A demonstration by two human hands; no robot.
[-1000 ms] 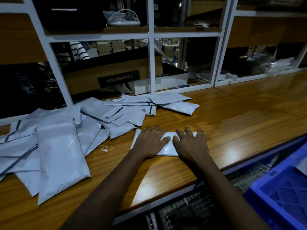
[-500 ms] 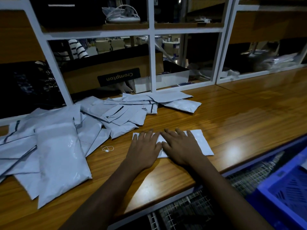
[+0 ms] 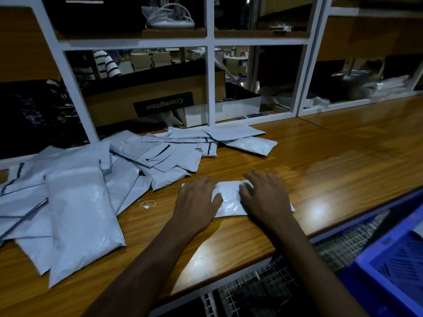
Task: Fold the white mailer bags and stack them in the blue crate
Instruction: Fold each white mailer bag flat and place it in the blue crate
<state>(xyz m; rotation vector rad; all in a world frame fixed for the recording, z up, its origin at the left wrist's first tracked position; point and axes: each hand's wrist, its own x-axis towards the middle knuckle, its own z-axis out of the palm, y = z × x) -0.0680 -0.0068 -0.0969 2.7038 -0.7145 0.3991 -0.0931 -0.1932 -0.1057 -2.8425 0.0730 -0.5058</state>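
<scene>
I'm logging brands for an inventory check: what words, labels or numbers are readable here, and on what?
"Crompton", upside down, white on the black label of the brown cardboard box.
Labels on the distant boxes: too blurred to read.
The white mailer bags: no readable print.

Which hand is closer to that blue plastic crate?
Right. The right hand presses the white mailer bag on the side toward the blue plastic crate; the left hand presses its far end.

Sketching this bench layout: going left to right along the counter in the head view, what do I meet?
Heap of white mailer bags → small loop of string → left hand → right hand → blue crate.
</scene>
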